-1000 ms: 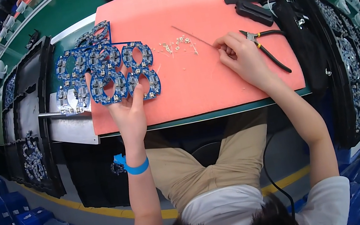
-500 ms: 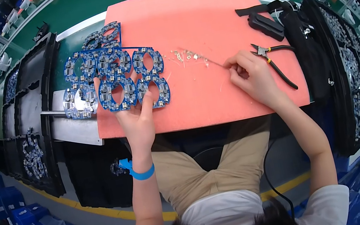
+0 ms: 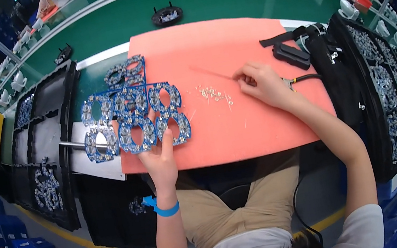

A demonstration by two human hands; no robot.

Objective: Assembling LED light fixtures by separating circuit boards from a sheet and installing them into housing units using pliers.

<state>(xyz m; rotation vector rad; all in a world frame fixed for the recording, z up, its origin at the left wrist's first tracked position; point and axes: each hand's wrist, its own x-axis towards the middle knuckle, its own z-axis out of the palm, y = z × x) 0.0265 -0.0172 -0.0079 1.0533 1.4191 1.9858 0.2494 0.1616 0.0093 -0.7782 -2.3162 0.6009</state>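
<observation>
Where both hands rest, a salmon mat (image 3: 242,132) covers the green bench (image 3: 219,1).

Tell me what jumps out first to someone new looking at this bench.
The salmon-pink mat on the green bench dominates the middle of the view. At its left edge lies a blue panel of oval-holed circuit boards, with the left hand resting on its near edge. The right hand holds a thin rod-like tool over a scatter of tiny pale parts mid-mat; black trays of parts flank the right.
</observation>
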